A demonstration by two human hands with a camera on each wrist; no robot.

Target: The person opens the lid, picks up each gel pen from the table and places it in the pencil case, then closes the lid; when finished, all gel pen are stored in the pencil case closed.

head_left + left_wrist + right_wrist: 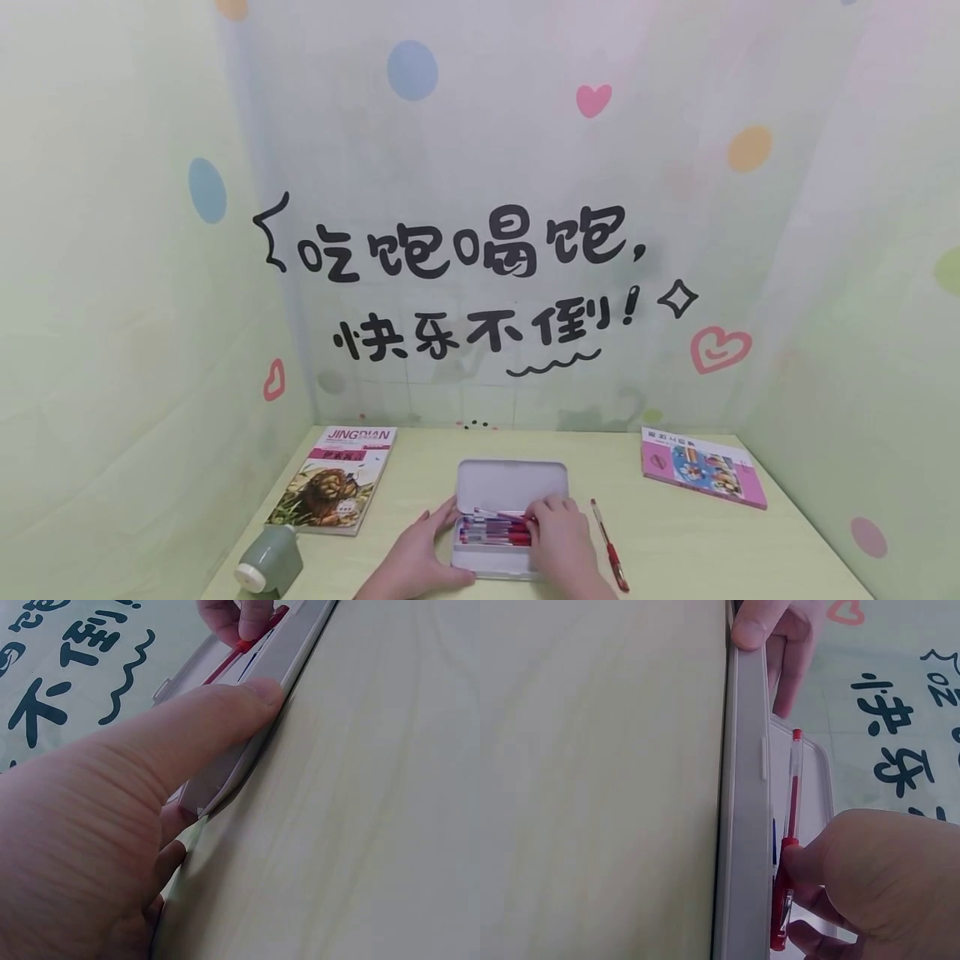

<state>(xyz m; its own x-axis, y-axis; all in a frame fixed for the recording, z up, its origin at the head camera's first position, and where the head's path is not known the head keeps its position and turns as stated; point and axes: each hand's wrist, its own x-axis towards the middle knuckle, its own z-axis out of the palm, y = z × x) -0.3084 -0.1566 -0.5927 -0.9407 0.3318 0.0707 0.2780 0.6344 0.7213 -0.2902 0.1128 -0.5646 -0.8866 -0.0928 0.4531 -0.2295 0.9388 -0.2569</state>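
Note:
A pale, hinged pencil case (512, 562) lies open on the table, its lid (512, 485) tilted up at the back. Several pens (487, 533) with red, blue and clear parts fill its tray. My left hand (420, 554) grips the case's left end, with the thumb (259, 691) on the front edge and the fingers around the side. Over the right part of the tray, my right hand (562, 537) pinches a red pen (794, 791) with a clear barrel between thumb and fingers. Another red pen (613, 557) lies on the table, right of the case.
A magazine with a lion cover (330, 492) lies at the back left. In front of it is a grey-green bottle (276, 560) with a white cap. A pink book (705, 468) lies at the back right. Printed walls (480, 150) enclose the table's back and sides.

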